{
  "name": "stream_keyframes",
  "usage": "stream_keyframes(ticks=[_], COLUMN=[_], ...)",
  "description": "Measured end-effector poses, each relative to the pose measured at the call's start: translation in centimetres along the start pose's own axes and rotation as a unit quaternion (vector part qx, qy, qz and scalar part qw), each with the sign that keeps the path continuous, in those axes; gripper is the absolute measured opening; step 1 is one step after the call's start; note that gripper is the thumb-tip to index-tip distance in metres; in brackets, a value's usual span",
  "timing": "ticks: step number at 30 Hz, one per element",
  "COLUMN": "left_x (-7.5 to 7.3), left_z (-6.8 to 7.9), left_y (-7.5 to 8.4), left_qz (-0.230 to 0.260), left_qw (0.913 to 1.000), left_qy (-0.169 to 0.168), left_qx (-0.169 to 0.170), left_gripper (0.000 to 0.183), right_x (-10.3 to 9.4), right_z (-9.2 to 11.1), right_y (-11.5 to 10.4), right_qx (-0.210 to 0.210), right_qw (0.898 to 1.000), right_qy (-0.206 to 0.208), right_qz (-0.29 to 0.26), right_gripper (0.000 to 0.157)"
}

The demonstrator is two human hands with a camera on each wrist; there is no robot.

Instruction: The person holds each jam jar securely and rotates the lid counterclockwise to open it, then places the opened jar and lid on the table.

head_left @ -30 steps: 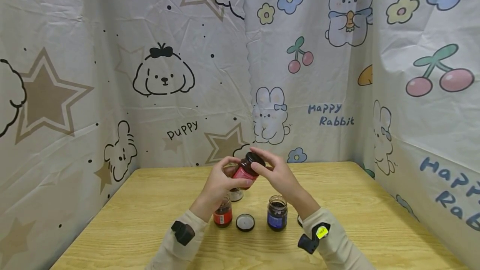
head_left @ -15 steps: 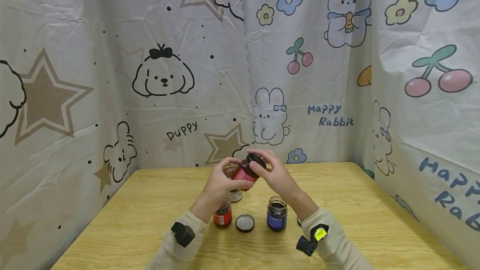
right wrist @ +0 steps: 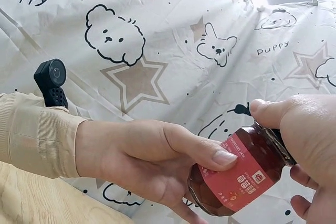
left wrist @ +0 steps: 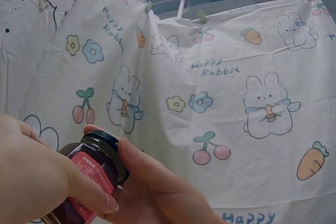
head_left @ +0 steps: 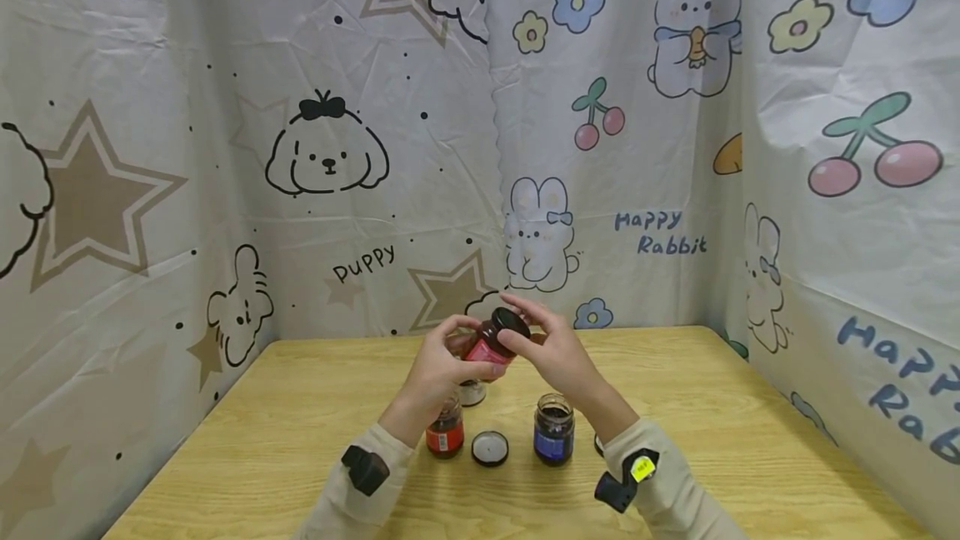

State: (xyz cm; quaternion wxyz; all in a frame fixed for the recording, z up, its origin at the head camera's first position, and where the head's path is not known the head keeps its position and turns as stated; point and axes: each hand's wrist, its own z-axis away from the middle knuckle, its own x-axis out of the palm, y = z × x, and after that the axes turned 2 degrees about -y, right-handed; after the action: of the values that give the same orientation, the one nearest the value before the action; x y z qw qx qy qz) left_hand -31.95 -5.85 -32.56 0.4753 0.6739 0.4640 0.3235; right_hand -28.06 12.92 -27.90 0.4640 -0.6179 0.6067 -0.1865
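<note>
Since the earlier head frame, the right hand [head_left: 557, 350] shifts its fingers slightly at the black lid [head_left: 513, 321]. Below the frame's centre, the left hand [head_left: 433, 367] clasps the strawberry jam jar [head_left: 488, 349], tilted above the desk [head_left: 300, 440]; rightward, the right thumb and fingers grip the lid. Turning it probably goes best with the jar held firm and nearer upright, against spills.

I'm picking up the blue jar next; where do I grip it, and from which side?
Probably round the blue jar's label, from the near side: it stands upright, with a loose lid to its left and the right sleeve to its right. Its mouth is uncapped, so stay below that.
</note>
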Motion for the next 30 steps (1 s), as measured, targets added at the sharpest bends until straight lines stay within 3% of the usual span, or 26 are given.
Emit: stream_keyframes(ticks=[13, 20, 26, 30], left_x=[-0.3, -0.4, -0.4, -0.2], left_z=[0.1, 0.1, 0.0, 0.0], left_y=[0.0, -0.2, -0.1, 0.0], left_qz=[0.003, 0.014, -0.003, -0.017], left_qw=[0.9999, 0.9997, 1.0, 0.9998], left_qy=[-0.01, -0.014, -0.003, -0.004], left_qx=[0.012, 0.015, 0.009, 0.007], left_gripper=[0.062, 0.061, 0.062, 0.061], right_x=[-0.6, -0.8, -0.8, -0.5], right_z=[0.1, -0.4, -0.6, -0.7], right_y=[0.8, 2.6, 3.0, 3.1], right_qx=[-0.041, -0.054, -0.053, -0.03], right_qw=[0.996, 0.991, 0.993, 0.999], right_qy=[-0.067, -0.1, -0.075, -0.023], right_qz=[-0.043, -0.073, -0.072, -0.007], right_gripper=[0.052, 0.051, 0.052, 0.045])
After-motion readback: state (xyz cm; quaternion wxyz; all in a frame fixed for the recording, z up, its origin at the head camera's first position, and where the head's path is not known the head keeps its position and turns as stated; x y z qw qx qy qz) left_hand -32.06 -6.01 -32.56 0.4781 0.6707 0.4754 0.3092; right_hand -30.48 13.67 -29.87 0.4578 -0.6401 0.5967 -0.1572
